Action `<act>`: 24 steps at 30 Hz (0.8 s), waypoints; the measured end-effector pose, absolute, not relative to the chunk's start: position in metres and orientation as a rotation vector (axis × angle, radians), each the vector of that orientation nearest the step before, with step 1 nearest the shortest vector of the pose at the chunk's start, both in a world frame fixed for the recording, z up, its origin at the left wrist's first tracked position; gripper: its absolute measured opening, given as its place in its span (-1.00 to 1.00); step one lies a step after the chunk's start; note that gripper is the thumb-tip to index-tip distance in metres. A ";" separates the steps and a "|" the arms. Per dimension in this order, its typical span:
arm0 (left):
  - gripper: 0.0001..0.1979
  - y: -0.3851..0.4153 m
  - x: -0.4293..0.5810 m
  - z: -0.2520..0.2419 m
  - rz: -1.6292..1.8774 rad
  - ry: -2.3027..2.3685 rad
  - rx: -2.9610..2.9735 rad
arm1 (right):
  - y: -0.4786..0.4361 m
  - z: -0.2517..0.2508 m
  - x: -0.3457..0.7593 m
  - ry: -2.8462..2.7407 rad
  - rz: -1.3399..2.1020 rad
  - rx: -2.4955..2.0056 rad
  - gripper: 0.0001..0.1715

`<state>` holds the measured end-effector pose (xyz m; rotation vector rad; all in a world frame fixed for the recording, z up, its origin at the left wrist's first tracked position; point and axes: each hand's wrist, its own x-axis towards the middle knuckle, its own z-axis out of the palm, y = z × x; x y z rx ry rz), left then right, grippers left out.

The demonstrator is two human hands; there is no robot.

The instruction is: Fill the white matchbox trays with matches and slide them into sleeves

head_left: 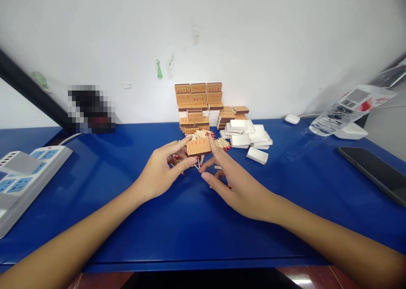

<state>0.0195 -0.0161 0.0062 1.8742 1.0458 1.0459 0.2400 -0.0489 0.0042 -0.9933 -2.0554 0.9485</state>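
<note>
Both my hands meet at the middle of the blue table (190,221). Between them is an orange matchbox (198,146), held up just above a loose heap of red-tipped matches (218,143). My left hand (161,170) pinches the box's left end with its fingers closed. My right hand (233,181) grips the right end with its fingertips, the other fingers curled over the matches.
Stacked orange matchboxes (198,98) stand against the white wall. A pile of white inner trays (249,136) lies to the right of the matches. A power strip (22,174) is at the left edge. At the right are a plastic bottle (345,109) and a dark phone (374,170).
</note>
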 end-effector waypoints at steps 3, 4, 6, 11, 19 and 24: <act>-0.48 -0.008 0.012 0.009 1.050 1.100 1.932 | -0.046 0.003 0.241 -2.072 0.935 -0.996 0.00; -0.48 -0.002 0.005 0.012 1.057 1.128 1.957 | -0.043 0.002 0.243 -2.072 0.908 -0.992 0.00; -0.43 0.019 -0.017 0.017 1.085 1.224 1.979 | -0.038 0.002 0.246 -2.071 0.813 -0.985 -0.04; -0.33 0.087 -0.080 0.019 0.892 1.698 2.209 | -0.019 0.004 0.261 -2.071 0.553 -1.050 -0.39; -0.49 0.128 -0.067 -0.004 0.854 1.696 2.233 | -0.002 0.005 0.274 -2.060 0.415 -1.041 -0.77; -0.53 0.133 -0.048 -0.007 0.910 1.699 2.229 | -0.004 0.007 0.276 -2.072 0.396 -1.027 -0.79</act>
